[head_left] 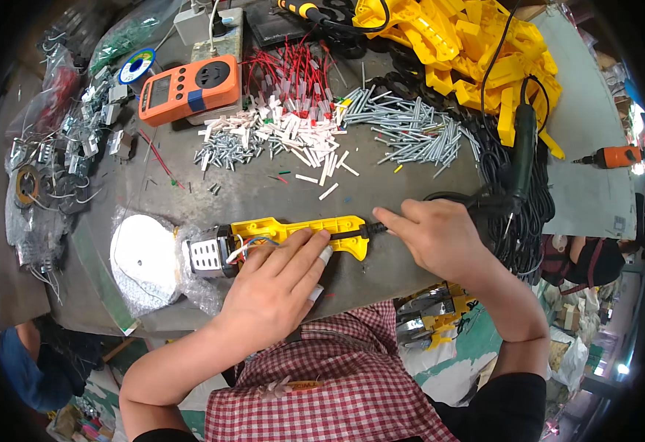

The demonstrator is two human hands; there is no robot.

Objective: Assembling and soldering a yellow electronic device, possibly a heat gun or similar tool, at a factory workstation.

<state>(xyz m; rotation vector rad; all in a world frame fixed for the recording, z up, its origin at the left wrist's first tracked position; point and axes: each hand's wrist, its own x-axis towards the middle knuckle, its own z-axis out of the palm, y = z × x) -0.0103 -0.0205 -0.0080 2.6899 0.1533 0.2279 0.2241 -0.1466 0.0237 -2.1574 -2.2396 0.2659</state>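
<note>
The left hand [274,283] lies across the yellow housing [321,225], its grip unclear; the right hand's [444,237] fingers grasp the black cord [347,235]

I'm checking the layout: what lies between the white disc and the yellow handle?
The head view shows clear plastic wrap, then a black block with a slotted plate.

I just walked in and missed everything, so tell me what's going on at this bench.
A person's left hand lies across an open yellow shell, fingertips by the black cord inside it. The right hand is curled at the cord just past the shell's end; its exact grip is hidden. Loose wires show at the other end, beside a slotted housing. Screws lie beyond.
</note>
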